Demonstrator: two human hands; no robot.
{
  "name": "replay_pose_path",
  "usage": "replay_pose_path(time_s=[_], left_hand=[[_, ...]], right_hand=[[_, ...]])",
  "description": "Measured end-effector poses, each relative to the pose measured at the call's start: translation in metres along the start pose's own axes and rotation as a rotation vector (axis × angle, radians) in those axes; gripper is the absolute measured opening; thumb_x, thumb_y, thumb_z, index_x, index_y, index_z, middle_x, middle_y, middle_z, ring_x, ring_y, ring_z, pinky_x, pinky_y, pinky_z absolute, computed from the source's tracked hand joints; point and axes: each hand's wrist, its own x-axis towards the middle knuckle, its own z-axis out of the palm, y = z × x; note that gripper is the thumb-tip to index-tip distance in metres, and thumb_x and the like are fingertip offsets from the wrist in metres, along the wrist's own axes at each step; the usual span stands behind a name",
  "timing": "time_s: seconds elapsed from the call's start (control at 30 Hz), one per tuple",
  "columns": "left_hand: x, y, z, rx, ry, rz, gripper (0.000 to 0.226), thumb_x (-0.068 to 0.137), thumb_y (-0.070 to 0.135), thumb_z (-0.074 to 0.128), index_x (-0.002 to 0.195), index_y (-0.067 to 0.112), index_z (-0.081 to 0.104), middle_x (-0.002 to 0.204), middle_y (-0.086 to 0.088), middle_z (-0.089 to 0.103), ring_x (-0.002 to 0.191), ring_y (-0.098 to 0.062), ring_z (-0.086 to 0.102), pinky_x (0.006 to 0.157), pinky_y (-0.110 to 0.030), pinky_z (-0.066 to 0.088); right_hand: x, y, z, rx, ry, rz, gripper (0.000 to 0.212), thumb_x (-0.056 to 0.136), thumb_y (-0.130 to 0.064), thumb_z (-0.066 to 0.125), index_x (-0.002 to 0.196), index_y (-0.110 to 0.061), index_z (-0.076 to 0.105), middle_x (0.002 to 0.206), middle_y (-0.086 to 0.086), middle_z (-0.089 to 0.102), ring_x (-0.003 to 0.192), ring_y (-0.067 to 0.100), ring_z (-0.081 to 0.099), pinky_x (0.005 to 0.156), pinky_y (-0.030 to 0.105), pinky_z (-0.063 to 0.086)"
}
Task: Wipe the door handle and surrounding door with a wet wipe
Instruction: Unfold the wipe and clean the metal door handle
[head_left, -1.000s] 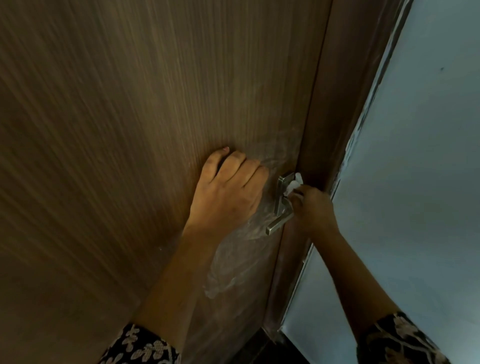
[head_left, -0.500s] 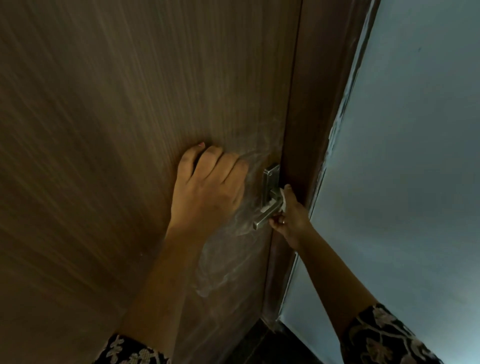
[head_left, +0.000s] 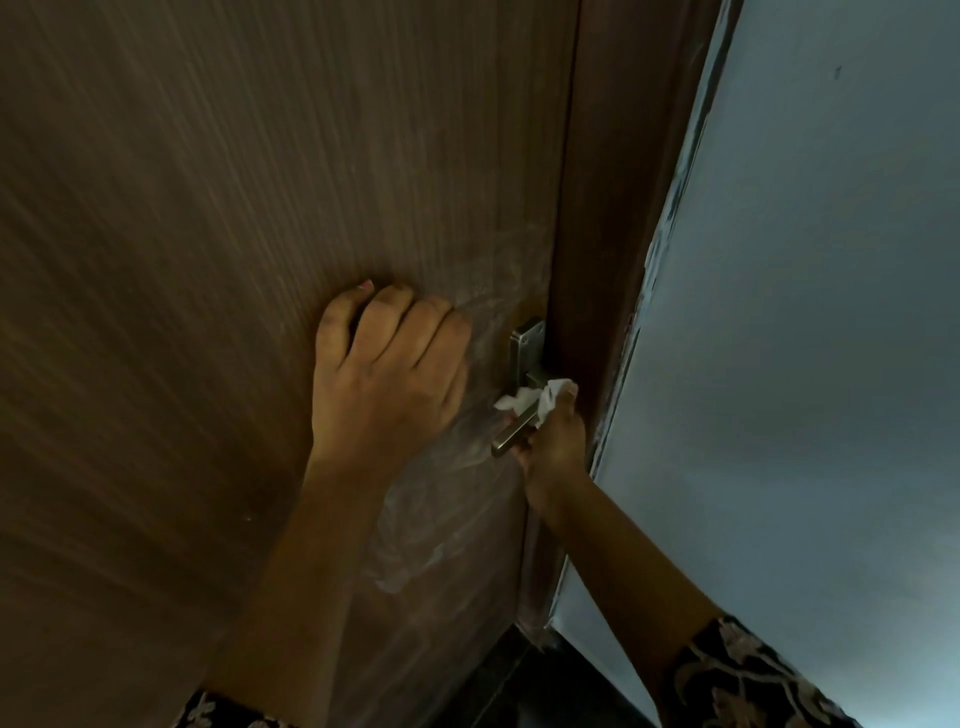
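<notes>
A brown wood-grain door fills the left of the head view. Its silver lever handle and backplate sit near the door's right edge. My right hand is closed around the lever from the right, with a crumpled white wet wipe bunched over the lever's upper part. My left hand lies flat against the door just left of the handle, fingers together and pointing up. Pale wet smears streak the door around and below the handle.
A dark brown door frame runs up beside the handle. To its right stands a pale blue-grey wall with chipped paint along its edge. Dark floor shows at the bottom between my arms.
My right hand slid from the top of the handle down onto the lever, and the wipe now spreads over the lever. My left hand stayed pressed on the door.
</notes>
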Motion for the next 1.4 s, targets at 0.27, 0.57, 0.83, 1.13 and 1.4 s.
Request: replay_pose_path(time_s=[0.27, 0.57, 0.83, 1.13, 1.4], left_hand=[[-0.001, 0.0, -0.001, -0.007, -0.008, 0.003, 0.018, 0.092, 0.024, 0.05, 0.089, 0.02, 0.067, 0.092, 0.003, 0.07, 0.097, -0.018, 0.053, 0.095, -0.04, 0.037], [0.0, 0.0, -0.001, 0.0, -0.029, 0.024, 0.019, 0.092, 0.024, 0.049, 0.088, 0.02, 0.067, 0.092, 0.004, 0.069, 0.097, -0.018, 0.052, 0.095, -0.039, 0.036], [0.001, 0.0, -0.002, 0.001, -0.037, 0.026, 0.021, 0.093, 0.024, 0.047, 0.087, 0.02, 0.067, 0.092, 0.003, 0.069, 0.097, -0.018, 0.051, 0.095, -0.039, 0.036], [0.001, 0.0, -0.002, 0.003, -0.049, 0.027, 0.02, 0.093, 0.024, 0.048, 0.089, 0.02, 0.067, 0.093, 0.003, 0.069, 0.098, -0.018, 0.051, 0.095, -0.039, 0.036], [0.001, 0.0, -0.001, 0.008, -0.032, 0.022, 0.018, 0.092, 0.023, 0.049, 0.089, 0.02, 0.067, 0.093, 0.003, 0.07, 0.098, -0.018, 0.051, 0.095, -0.039, 0.035]], right_hand=[[0.014, 0.032, -0.016, -0.058, 0.093, -0.069, 0.022, 0.098, -0.021, 0.045, 0.11, -0.014, 0.063, 0.111, 0.009, 0.067, 0.102, 0.022, 0.064, 0.086, 0.034, 0.054], [0.024, 0.032, -0.011, -0.132, 0.135, -0.242, 0.019, 0.085, -0.005, 0.063, 0.104, -0.008, 0.068, 0.096, 0.006, 0.071, 0.088, 0.02, 0.069, 0.074, 0.031, 0.059], [0.037, 0.025, -0.016, -0.305, 0.208, -0.181, 0.017, 0.086, -0.004, 0.061, 0.101, -0.004, 0.068, 0.102, 0.013, 0.071, 0.096, 0.029, 0.067, 0.086, 0.047, 0.056], [0.023, -0.005, -0.022, 0.008, -0.159, -0.177, 0.023, 0.094, -0.002, 0.046, 0.107, -0.004, 0.065, 0.088, 0.005, 0.073, 0.073, 0.013, 0.068, 0.062, 0.021, 0.056], [0.017, -0.033, -0.02, -0.133, -0.257, -0.254, 0.022, 0.092, -0.005, 0.051, 0.108, -0.007, 0.066, 0.098, 0.002, 0.07, 0.088, 0.012, 0.067, 0.077, 0.016, 0.054]])
